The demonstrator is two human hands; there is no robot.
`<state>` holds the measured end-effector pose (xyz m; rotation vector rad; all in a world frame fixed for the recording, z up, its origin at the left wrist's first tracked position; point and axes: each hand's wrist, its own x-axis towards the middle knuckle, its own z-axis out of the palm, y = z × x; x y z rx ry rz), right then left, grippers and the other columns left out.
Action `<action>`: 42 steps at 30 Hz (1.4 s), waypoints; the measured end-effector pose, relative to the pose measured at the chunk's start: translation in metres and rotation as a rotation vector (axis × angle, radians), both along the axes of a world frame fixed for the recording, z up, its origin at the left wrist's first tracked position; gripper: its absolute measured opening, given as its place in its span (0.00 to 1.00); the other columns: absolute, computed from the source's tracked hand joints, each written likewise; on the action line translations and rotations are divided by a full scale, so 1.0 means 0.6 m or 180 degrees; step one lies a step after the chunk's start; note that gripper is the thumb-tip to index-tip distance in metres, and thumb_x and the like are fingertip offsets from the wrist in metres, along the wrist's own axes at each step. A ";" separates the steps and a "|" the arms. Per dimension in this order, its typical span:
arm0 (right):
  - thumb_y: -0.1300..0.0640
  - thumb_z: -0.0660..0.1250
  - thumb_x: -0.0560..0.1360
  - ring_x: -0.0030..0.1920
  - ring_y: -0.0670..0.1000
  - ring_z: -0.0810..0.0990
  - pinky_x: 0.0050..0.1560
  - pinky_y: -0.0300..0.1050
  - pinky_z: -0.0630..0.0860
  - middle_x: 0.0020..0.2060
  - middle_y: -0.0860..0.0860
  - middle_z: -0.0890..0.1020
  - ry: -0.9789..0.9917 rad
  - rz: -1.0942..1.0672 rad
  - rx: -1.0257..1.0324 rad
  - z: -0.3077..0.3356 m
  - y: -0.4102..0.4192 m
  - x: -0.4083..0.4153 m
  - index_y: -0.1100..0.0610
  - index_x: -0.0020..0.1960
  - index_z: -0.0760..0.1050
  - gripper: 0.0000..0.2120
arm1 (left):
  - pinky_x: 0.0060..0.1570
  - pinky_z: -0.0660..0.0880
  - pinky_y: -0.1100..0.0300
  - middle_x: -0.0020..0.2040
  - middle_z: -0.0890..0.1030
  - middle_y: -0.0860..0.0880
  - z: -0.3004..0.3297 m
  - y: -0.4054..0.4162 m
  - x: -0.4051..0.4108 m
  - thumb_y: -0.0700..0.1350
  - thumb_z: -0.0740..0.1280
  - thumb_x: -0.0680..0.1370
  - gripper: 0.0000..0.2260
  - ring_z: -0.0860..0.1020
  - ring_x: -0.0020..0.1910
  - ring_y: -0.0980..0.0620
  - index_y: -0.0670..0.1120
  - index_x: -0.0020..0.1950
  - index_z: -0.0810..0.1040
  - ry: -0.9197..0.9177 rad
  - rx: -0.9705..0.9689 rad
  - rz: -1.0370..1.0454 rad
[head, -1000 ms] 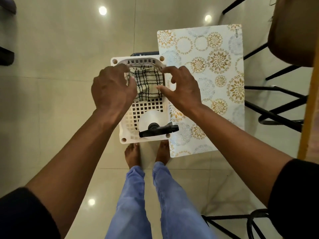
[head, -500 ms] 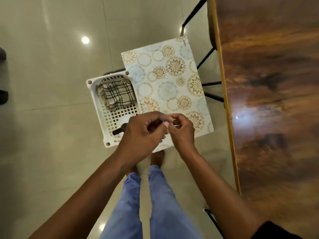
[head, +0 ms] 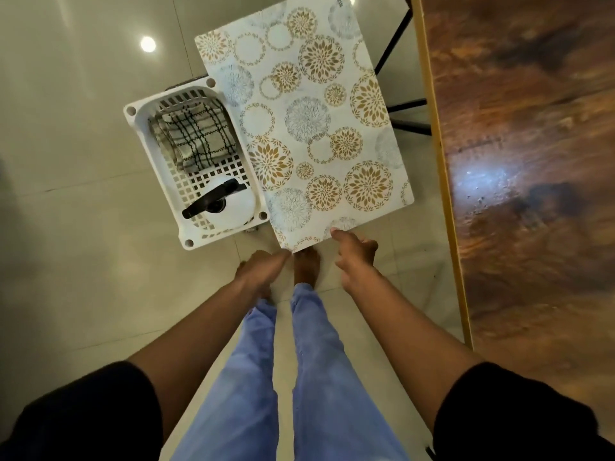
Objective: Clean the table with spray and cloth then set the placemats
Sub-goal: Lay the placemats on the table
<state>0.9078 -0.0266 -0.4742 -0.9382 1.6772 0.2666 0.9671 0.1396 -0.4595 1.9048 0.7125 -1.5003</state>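
Observation:
A white placemat [head: 309,121] with gold and grey floral circles lies on a low surface beside the dark wooden table [head: 532,161]. To its left a white plastic basket [head: 135,126] holds a folded checked cloth [head: 196,134] and a white spray bottle [head: 229,207] with a black trigger. My left hand [head: 263,267] is blurred, and its fingertips reach the placemat's near corner. My right hand [head: 356,257] has loosely curled fingers, with one fingertip touching the mat's near edge.
Black metal legs [head: 402,108] show past the placemat, under the table's yellow-edged side. Glossy pale floor tiles [head: 83,227] surround the basket. My bare feet and blue jeans [head: 266,377] stand just before the placemat.
Both hands left the cloth in the basket, met over the placemat's near end, then separated and dropped to its near edge. The view swung right, bringing the wooden table in.

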 end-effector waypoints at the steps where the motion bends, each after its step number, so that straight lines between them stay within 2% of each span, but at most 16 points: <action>1: 0.56 0.78 0.73 0.40 0.51 0.75 0.39 0.46 0.75 0.46 0.51 0.75 -0.0136 -0.0271 0.0264 -0.007 0.000 0.000 0.58 0.63 0.68 0.25 | 0.49 0.75 0.51 0.53 0.82 0.44 -0.007 -0.004 0.000 0.66 0.68 0.77 0.25 0.80 0.48 0.41 0.44 0.57 0.80 -0.0061 -0.0064 0.0296; 4: 0.60 0.74 0.75 0.56 0.56 0.81 0.58 0.52 0.79 0.59 0.56 0.82 -0.0594 -0.0835 0.0849 -0.027 0.000 0.003 0.59 0.65 0.75 0.20 | 0.53 0.70 0.50 0.56 0.81 0.47 -0.033 -0.017 0.006 0.59 0.66 0.83 0.12 0.76 0.53 0.44 0.51 0.52 0.80 -0.0359 -0.0310 0.0986; 7: 0.62 0.72 0.76 0.60 0.59 0.82 0.66 0.60 0.77 0.61 0.58 0.83 -0.0846 -0.1220 0.0955 -0.043 0.003 0.011 0.56 0.68 0.77 0.20 | 0.52 0.75 0.55 0.61 0.84 0.47 -0.041 -0.037 0.010 0.53 0.67 0.85 0.08 0.81 0.57 0.45 0.51 0.60 0.79 -0.0452 -0.0467 0.1603; 11: 0.64 0.69 0.78 0.60 0.59 0.82 0.57 0.57 0.80 0.61 0.58 0.84 -0.0953 -0.1486 0.0956 -0.058 0.004 0.032 0.56 0.70 0.76 0.21 | 0.42 0.78 0.57 0.60 0.83 0.47 -0.045 -0.058 0.009 0.46 0.66 0.86 0.09 0.83 0.53 0.49 0.51 0.66 0.76 -0.0693 -0.0568 0.2045; 13: 0.65 0.68 0.78 0.59 0.58 0.84 0.51 0.56 0.82 0.60 0.57 0.84 -0.0907 -0.1579 0.0922 -0.064 0.004 0.037 0.55 0.70 0.76 0.21 | 0.48 0.82 0.55 0.62 0.83 0.48 -0.055 -0.062 0.005 0.44 0.65 0.87 0.11 0.83 0.51 0.52 0.50 0.69 0.77 -0.0838 -0.0603 0.2021; 17: 0.66 0.68 0.78 0.53 0.58 0.85 0.38 0.54 0.84 0.58 0.58 0.85 -0.0838 -0.1536 0.0845 -0.071 0.001 0.030 0.53 0.70 0.75 0.22 | 0.61 0.82 0.44 0.64 0.84 0.46 -0.066 -0.069 0.004 0.43 0.66 0.86 0.10 0.84 0.57 0.46 0.50 0.67 0.79 -0.0910 -0.0514 0.2025; 21: 0.68 0.67 0.79 0.55 0.60 0.84 0.44 0.58 0.83 0.60 0.59 0.84 -0.0892 -0.1627 0.0755 -0.074 -0.008 0.018 0.52 0.70 0.75 0.22 | 0.55 0.83 0.47 0.62 0.85 0.46 -0.062 -0.076 -0.002 0.42 0.66 0.86 0.12 0.84 0.55 0.46 0.48 0.70 0.80 -0.0911 -0.0553 0.1908; 24: 0.68 0.66 0.79 0.57 0.62 0.83 0.50 0.63 0.83 0.60 0.59 0.84 -0.0906 -0.1678 0.0696 -0.073 -0.012 0.006 0.52 0.70 0.74 0.22 | 0.61 0.82 0.39 0.62 0.86 0.44 -0.057 -0.078 -0.004 0.42 0.67 0.86 0.10 0.85 0.57 0.44 0.48 0.67 0.82 -0.0926 -0.0588 0.1728; 28: 0.70 0.64 0.80 0.53 0.60 0.85 0.38 0.58 0.85 0.59 0.59 0.84 -0.1018 -0.1799 0.0544 -0.062 -0.018 0.002 0.53 0.71 0.74 0.22 | 0.58 0.83 0.36 0.56 0.89 0.48 -0.051 -0.082 -0.011 0.52 0.70 0.80 0.08 0.87 0.54 0.44 0.58 0.57 0.86 -0.1154 -0.0681 0.1422; 29: 0.70 0.63 0.80 0.51 0.58 0.85 0.39 0.58 0.85 0.59 0.58 0.84 -0.1049 -0.1809 0.0537 -0.057 -0.018 0.003 0.53 0.71 0.74 0.22 | 0.57 0.83 0.37 0.53 0.89 0.51 -0.044 -0.084 -0.013 0.55 0.70 0.78 0.07 0.88 0.53 0.45 0.63 0.53 0.86 -0.1316 -0.0662 0.1280; 32: 0.71 0.62 0.80 0.48 0.57 0.85 0.57 0.63 0.82 0.60 0.58 0.84 -0.1146 -0.1783 0.0559 -0.027 -0.016 0.006 0.54 0.70 0.75 0.23 | 0.52 0.84 0.41 0.45 0.88 0.56 0.004 -0.095 -0.016 0.54 0.68 0.81 0.07 0.87 0.48 0.48 0.66 0.49 0.83 -0.1889 -0.0663 0.0873; 33: 0.72 0.61 0.80 0.49 0.57 0.85 0.54 0.63 0.83 0.61 0.59 0.83 -0.1165 -0.1811 0.0569 -0.014 -0.016 0.008 0.55 0.70 0.75 0.23 | 0.52 0.84 0.43 0.45 0.88 0.56 0.025 -0.100 -0.015 0.54 0.66 0.81 0.07 0.87 0.47 0.50 0.64 0.51 0.84 -0.2036 -0.0699 0.0789; 36: 0.73 0.60 0.80 0.52 0.60 0.84 0.33 0.53 0.84 0.64 0.61 0.82 -0.1203 -0.1912 0.0650 0.030 -0.015 0.010 0.58 0.71 0.75 0.22 | 0.49 0.81 0.54 0.46 0.87 0.59 0.078 -0.111 -0.010 0.51 0.65 0.83 0.11 0.85 0.47 0.57 0.56 0.61 0.86 -0.2343 -0.0868 0.0609; 39: 0.72 0.60 0.81 0.54 0.61 0.83 0.31 0.51 0.83 0.66 0.62 0.80 -0.1317 -0.1886 0.0753 0.081 -0.011 0.015 0.61 0.72 0.73 0.21 | 0.36 0.68 0.58 0.32 0.78 0.61 0.136 -0.113 -0.005 0.46 0.65 0.85 0.08 0.75 0.32 0.61 0.52 0.51 0.83 -0.2603 -0.0813 0.0348; 40: 0.72 0.59 0.81 0.55 0.61 0.83 0.32 0.51 0.83 0.67 0.62 0.79 -0.1397 -0.1862 0.0808 0.103 -0.010 0.018 0.61 0.73 0.73 0.21 | 0.35 0.68 0.57 0.32 0.79 0.60 0.160 -0.113 -0.003 0.46 0.65 0.86 0.08 0.75 0.32 0.60 0.52 0.51 0.82 -0.2677 -0.0842 0.0297; 42: 0.72 0.57 0.82 0.55 0.60 0.82 0.32 0.49 0.83 0.69 0.62 0.78 -0.1604 -0.1814 0.0937 0.148 -0.006 0.024 0.62 0.74 0.71 0.22 | 0.39 0.74 0.58 0.41 0.85 0.55 0.212 -0.111 -0.001 0.47 0.65 0.86 0.08 0.80 0.38 0.61 0.52 0.59 0.84 -0.2778 -0.0968 0.0274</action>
